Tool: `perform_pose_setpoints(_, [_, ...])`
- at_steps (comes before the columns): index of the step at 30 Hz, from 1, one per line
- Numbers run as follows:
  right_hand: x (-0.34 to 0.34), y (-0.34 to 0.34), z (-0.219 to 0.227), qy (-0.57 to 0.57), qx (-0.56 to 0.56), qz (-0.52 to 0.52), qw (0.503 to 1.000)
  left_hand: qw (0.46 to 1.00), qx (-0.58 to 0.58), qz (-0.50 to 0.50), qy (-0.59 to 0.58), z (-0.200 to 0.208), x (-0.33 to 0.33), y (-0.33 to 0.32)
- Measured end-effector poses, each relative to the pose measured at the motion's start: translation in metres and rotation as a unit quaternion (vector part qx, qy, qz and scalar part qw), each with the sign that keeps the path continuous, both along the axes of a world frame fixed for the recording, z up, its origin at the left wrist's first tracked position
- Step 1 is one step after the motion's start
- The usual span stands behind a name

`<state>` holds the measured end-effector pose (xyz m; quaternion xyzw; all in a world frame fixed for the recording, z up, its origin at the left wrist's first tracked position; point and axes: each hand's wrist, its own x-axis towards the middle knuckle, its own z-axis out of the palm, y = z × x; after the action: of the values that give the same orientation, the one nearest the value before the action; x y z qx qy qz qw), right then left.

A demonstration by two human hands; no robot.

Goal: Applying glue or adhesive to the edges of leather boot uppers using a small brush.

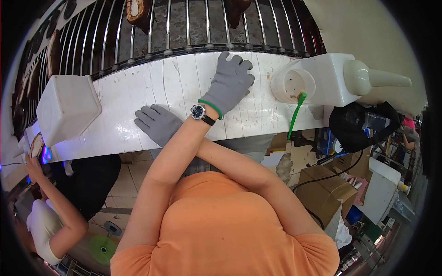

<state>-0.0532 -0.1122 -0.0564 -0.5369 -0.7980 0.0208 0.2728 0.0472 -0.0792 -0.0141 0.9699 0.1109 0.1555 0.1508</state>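
My forearms cross over each other above the white ledge (179,78). My left hand (230,83), in a grey glove with a green cuff, rests on the ledge to the right; its fingers are loosely bent and apart, holding nothing. Below that cuff a black-strapped watch (198,112) sits on the wrist. To the left my right hand (159,123), also grey-gloved, lies flat at the near edge, its wrist hidden behind the left forearm. A translucent cup (279,87) stands right of my left hand. From it a green-handled tool (296,116), perhaps a brush, hangs over the ledge.
Beyond the ledge metal rollers (189,27) carry brown shoe-like pieces (136,13). A white plastic bin (69,108) stands left, a white container (324,76) right. At far left a co-worker's hand (34,169) holds a similar piece. Cardboard boxes (324,188) lie lower right.
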Motion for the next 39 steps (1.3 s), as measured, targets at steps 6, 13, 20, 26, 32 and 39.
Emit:
perform_pose_setpoints(6, [0.003, -0.002, 0.004, 0.0, -0.008, 0.006, 1.0, 0.997, 0.061, 0.019, 0.048, 0.002, 0.008, -0.009])
perform_pose_setpoints(13, [0.004, -0.004, 0.009, -0.044, -0.051, 0.019, 0.998, 0.986, 0.028, -0.088, -0.141, 0.001, 0.012, -0.042])
perform_pose_setpoints(20, [0.007, -0.004, 0.009, -0.001, -0.06, 0.026, 0.998, 0.966, -0.094, -0.239, -0.025, -0.024, 0.018, -0.078])
perform_pose_setpoints(26, [0.008, -0.004, 0.003, 0.018, -0.038, 0.029, 0.999, 0.975, 0.048, -0.215, -0.034, -0.022, 0.034, -0.092])
perform_pose_setpoints(32, [0.01, -0.004, 0.011, 0.003, -0.056, 0.031, 0.998, 0.974, 0.022, -0.222, -0.051, -0.025, 0.026, -0.087])
perform_pose_setpoints(39, [0.003, -0.004, 0.001, -0.02, -0.025, 0.014, 0.999, 0.893, -0.438, -0.089, -0.057, -0.005, 0.023, -0.051])
